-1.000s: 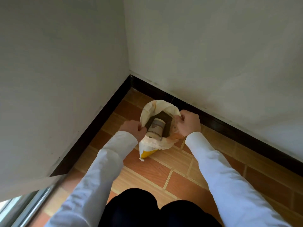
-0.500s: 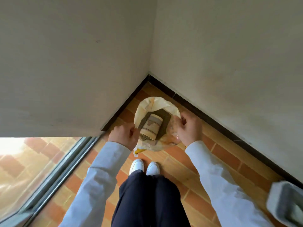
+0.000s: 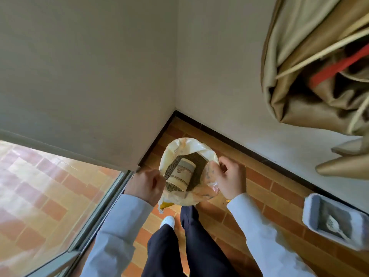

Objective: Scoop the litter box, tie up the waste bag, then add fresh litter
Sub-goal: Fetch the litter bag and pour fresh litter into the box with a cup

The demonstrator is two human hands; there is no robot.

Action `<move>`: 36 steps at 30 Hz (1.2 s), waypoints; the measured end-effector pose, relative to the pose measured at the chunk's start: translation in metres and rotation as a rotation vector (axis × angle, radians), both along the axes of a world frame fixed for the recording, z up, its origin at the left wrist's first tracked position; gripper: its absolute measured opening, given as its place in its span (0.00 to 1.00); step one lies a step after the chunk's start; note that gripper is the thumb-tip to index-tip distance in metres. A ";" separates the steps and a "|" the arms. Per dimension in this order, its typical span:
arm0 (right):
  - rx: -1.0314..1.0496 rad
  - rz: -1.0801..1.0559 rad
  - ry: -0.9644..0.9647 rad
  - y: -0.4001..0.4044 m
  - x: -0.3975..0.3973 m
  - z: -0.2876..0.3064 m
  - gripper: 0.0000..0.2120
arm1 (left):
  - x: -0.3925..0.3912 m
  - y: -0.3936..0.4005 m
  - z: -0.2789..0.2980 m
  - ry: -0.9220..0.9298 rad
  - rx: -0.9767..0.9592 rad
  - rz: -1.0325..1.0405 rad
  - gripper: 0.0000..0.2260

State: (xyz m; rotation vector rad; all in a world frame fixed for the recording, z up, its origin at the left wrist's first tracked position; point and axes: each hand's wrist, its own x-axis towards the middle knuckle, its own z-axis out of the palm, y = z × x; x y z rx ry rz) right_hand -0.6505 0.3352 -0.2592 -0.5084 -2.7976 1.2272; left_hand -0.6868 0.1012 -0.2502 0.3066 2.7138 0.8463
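A: Where is the litter bag (image 3: 201,148) sitting?

B: It is hanging open-mouthed between the person's two hands, above the tiled floor (image 3: 259,188) near the corner of the walls. Dark granules are showing inside, and a paper cup (image 3: 182,174) is lying on its side on top of them.

A: How are the hands gripping it?

B: The left hand (image 3: 144,185) is pinching the bag's left rim, its fingers (image 3: 154,176) curled closed on the plastic. The right hand (image 3: 229,178) is doing the same on the right rim, fingers folded tight around the edge.

A: What is lying further out?

B: The litter box (image 3: 311,206) is sitting on the floor well to the right, beside the wall's dark skirting, with a pale scoop (image 3: 335,227) lying inside it. Beige curtain fabric (image 3: 311,62) is hanging at upper right, and a glass door (image 3: 50,196) is standing at the left. Below the bag, dark trousers and a white shoe (image 3: 167,220) are showing.
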 end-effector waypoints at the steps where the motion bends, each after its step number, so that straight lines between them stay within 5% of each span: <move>1: -0.008 -0.028 -0.009 -0.002 0.013 0.008 0.10 | 0.006 -0.001 0.010 0.001 0.006 -0.035 0.11; 17: 0.065 -0.740 0.054 0.010 0.251 0.079 0.12 | 0.083 0.104 0.086 0.021 -0.161 -0.705 0.13; 24: 0.075 -1.107 0.005 0.066 0.338 0.078 0.15 | 0.133 0.232 0.094 0.052 -0.200 -1.042 0.10; 36: 0.184 -1.340 0.020 0.252 0.459 0.097 0.14 | 0.239 0.479 0.104 0.185 -0.130 -1.292 0.12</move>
